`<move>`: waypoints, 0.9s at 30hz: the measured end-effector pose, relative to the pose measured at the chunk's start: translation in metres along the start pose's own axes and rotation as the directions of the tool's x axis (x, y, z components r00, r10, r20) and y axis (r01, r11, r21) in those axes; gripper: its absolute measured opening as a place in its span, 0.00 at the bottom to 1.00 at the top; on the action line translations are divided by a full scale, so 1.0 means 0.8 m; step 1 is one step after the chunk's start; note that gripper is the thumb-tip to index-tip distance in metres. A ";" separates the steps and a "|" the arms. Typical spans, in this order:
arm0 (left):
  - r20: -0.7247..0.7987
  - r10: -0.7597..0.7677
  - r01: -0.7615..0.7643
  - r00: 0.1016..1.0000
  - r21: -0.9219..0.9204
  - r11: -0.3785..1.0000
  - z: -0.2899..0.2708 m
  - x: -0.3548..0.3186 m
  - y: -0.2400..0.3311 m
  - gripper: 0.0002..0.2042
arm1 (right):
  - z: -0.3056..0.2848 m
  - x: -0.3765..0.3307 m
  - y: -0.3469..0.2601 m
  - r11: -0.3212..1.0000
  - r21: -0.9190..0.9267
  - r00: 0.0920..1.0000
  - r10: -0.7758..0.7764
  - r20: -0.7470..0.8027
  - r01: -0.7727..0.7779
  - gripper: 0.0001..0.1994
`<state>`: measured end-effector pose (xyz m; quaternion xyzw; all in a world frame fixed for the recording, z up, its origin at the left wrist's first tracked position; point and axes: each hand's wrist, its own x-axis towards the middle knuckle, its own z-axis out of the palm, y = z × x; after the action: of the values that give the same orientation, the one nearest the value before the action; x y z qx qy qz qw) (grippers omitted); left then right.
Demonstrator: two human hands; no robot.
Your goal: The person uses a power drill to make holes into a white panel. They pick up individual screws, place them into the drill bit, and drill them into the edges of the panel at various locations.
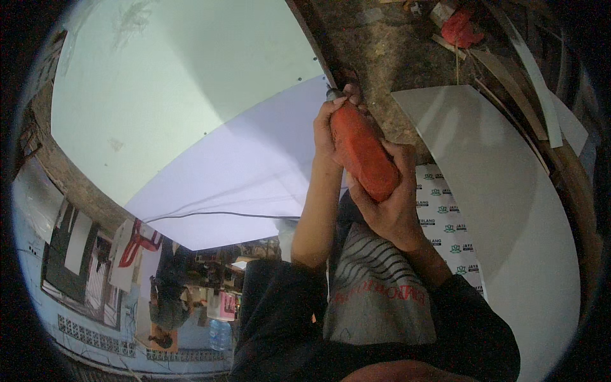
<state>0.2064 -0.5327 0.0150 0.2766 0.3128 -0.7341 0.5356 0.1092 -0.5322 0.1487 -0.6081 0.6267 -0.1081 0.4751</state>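
An orange power drill (364,149) is gripped between both my hands, its dark chuck (332,94) pointing away from me. My left hand (324,135) is closed round the front of its body, just behind the chuck. At the rear, my right hand (396,213) wraps the drill's back end; whether a finger presses a trigger is hidden. The bit end meets the right edge of a large board with a pale green-white sheet (153,83) and a lavender-white sheet (254,159). Small dark screw-like dots (300,79) mark the sheets near the drill.
A thin dark cable (216,214) crosses the lavender sheet's near part. At right lie a curved pale panel (503,172) and a printed white sheet (449,223). Wood strips (509,83) and a red bag (461,28) lie far right. Another person (168,296) is at lower left.
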 end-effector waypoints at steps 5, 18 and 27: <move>0.002 0.009 -0.009 1.000 -0.020 1.000 0.000 0.003 0.001 0.11 | 0.003 0.005 -0.002 1.000 -0.010 1.000 -0.013 -0.009 0.013 0.27; -0.114 -0.001 -0.001 0.994 -0.013 1.000 -0.008 0.009 0.006 0.12 | 0.011 0.017 -0.004 0.999 -0.039 1.000 0.010 0.001 -0.010 0.24; 0.005 0.006 -0.005 1.000 -0.113 0.994 -0.015 0.016 0.005 0.12 | 0.009 0.023 -0.014 0.997 -0.062 0.999 -0.039 -0.030 0.037 0.24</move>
<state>0.2075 -0.5327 -0.0031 0.2449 0.3515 -0.7144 0.5532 0.1256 -0.5479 0.1446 -0.6325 0.6255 -0.1073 0.4440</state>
